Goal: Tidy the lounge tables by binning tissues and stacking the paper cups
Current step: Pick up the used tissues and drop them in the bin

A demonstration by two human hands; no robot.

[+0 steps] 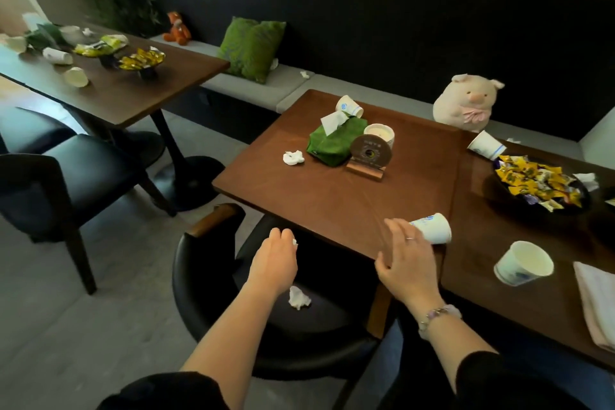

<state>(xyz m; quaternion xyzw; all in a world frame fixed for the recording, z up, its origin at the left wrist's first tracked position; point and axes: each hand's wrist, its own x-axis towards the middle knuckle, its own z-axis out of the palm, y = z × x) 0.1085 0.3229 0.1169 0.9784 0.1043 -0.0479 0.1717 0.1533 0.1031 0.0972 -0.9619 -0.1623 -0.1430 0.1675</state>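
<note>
My left hand point(274, 258) hangs over the black chair seat point(233, 303), fingers closed on a small white tissue scrap point(294, 242). A crumpled tissue point(298, 298) lies on the seat just below it. My right hand point(407, 255) is spread open at the near table edge, fingertips beside a paper cup lying on its side point(432, 231). An upright cup point(524, 263) stands to the right. Two more tipped cups lie farther off, one point(348, 106) behind the green tissue box point(332, 143) and one point(486, 145) near the candy bowl. Another tissue wad point(293, 157) rests on the table.
A round sign on a wooden stand point(369, 156) and a white candle jar point(379, 133) sit mid-table. A black bowl of candy point(539, 181) and a folded napkin point(595, 303) lie right. The far left table point(133, 86) holds tipped cups, tissues and snack bowls. Plush toys and a green cushion sit on the bench.
</note>
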